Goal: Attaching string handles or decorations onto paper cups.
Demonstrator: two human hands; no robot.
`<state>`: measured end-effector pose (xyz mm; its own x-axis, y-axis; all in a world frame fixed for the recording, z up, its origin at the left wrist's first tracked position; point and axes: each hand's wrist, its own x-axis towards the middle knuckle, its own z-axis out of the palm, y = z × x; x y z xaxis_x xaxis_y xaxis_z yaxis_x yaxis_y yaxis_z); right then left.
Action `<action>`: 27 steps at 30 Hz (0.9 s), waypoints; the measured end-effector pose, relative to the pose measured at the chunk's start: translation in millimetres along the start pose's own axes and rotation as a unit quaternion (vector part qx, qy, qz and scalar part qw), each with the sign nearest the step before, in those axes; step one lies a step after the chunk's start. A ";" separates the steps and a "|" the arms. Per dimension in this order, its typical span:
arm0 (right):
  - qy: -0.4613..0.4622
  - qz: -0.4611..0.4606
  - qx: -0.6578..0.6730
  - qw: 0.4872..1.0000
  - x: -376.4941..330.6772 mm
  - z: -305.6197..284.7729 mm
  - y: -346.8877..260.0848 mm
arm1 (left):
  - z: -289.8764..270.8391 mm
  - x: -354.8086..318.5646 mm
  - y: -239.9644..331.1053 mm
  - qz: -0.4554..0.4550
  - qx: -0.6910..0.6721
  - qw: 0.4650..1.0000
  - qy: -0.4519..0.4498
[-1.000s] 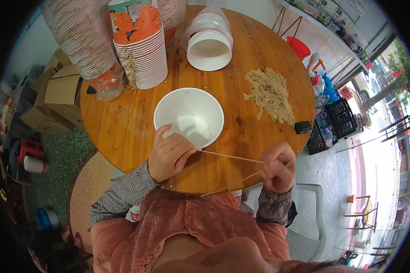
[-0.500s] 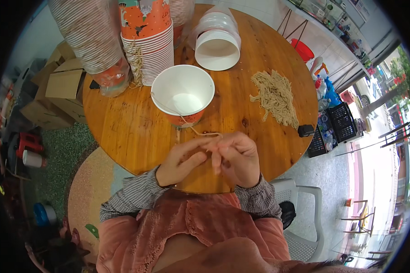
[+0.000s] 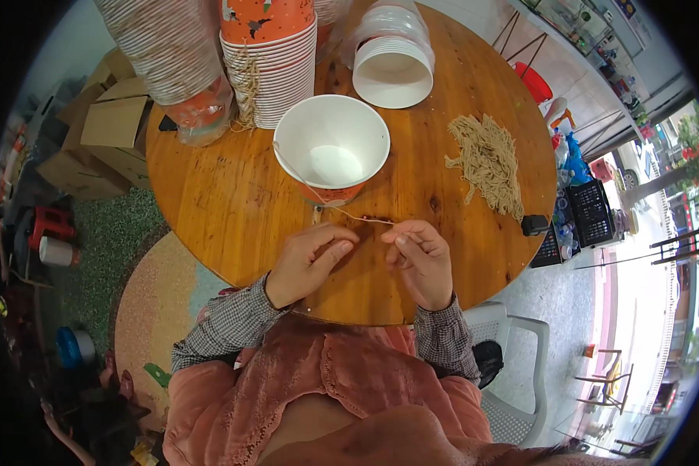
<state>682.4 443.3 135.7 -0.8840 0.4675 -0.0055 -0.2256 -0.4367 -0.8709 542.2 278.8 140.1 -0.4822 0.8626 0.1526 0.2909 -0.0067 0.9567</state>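
Note:
A white-lined paper bucket (image 3: 332, 144) with an orange outside stands upright on the round wooden table (image 3: 233, 225), in front of my hands. A thin tan cord (image 3: 365, 218) hangs along its near side and stretches right to my right hand (image 3: 423, 260). The right thumb and forefinger are pinched on the cord's end. My left hand (image 3: 311, 262) hovers at the table's near edge, just below the cord, fingers curled and thumb close to the forefinger. Whatever may be between those fingertips is hidden.
Tall stacks of nested buckets (image 3: 283, 81) rise at the back left, cords hanging beside them. More buckets in clear plastic (image 3: 394, 74) lie sideways at the back. A heap of tan cords (image 3: 485, 163) and a small black object (image 3: 533, 225) are on the right. A pale plastic chair (image 3: 512, 380) stands nearby.
My hands, together before, have moved apart; the right has drawn the cord to the right and pulled it straighter. The left fingers have curled in. The whole view has shifted slightly.

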 end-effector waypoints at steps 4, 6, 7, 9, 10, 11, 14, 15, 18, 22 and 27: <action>-0.027 0.038 0.096 0.994 -0.1 11.8 0.2 | 19.5 2.0 -24.2 -0.038 -0.163 0.986 -0.017; -0.002 0.037 0.115 0.993 1.8 13.9 -0.3 | 25.0 0.3 -26.5 -0.092 -0.258 0.959 -0.075; -0.001 0.039 0.115 0.993 2.0 9.5 2.4 | 25.1 -1.1 -28.1 -0.093 -0.259 0.958 -0.075; 0.007 0.037 0.113 0.993 3.2 -1.5 8.5 | 21.7 -4.6 -31.9 -0.096 -0.267 0.950 -0.130; 0.007 0.038 0.113 0.993 2.1 -4.7 8.8 | 18.9 -4.8 -29.9 -0.097 -0.267 0.950 -0.130; 0.018 0.048 0.054 0.997 0.9 -6.9 9.4 | 14.6 -3.6 -25.5 -0.105 -0.212 0.964 -0.121; 0.089 -0.020 -0.195 0.977 -5.2 -9.6 14.0 | 5.0 -4.4 -7.6 -0.040 -0.020 0.995 -0.085; 0.143 -0.097 -0.376 0.910 -8.6 -10.2 15.6 | 3.0 -4.7 -1.9 0.034 0.117 0.991 -0.057; 0.037 -0.049 -0.287 0.956 -19.8 10.9 8.5 | 5.0 -4.9 11.5 0.066 0.180 0.980 -0.056; -0.073 0.007 -0.224 0.972 -14.4 24.3 17.3 | 0.0 -5.2 22.7 0.064 0.183 0.980 -0.048; -0.106 0.068 -0.168 0.978 -7.2 23.4 23.1 | -11.4 -6.6 27.0 0.020 0.164 0.985 -0.053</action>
<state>674.0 411.8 127.1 -0.9694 0.2376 -0.0624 0.0168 -0.1896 -0.9817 543.8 267.2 167.7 -0.3814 0.9130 0.1448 0.5674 0.1076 0.8163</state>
